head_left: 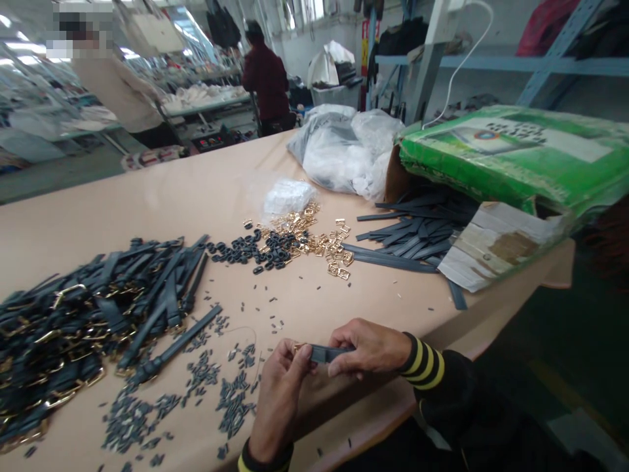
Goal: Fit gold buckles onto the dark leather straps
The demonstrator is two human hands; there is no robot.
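Observation:
A short length of dark blue strap spans the gap between my two hands, above the near edge of the table. My left hand pinches its left end, where a bit of gold buckle shows at the fingertips. Thumb and fingers of my right hand are closed on the strap's other end. Left of my hands lie many small dark cut pieces and one finished strap with a buckle. Farther back are loose gold buckles and dark strap loops.
A big heap of buckled straps covers the table's left side. Plain straps spill from a green box at the right. Plastic bags lie at the back. Two people are beyond the table.

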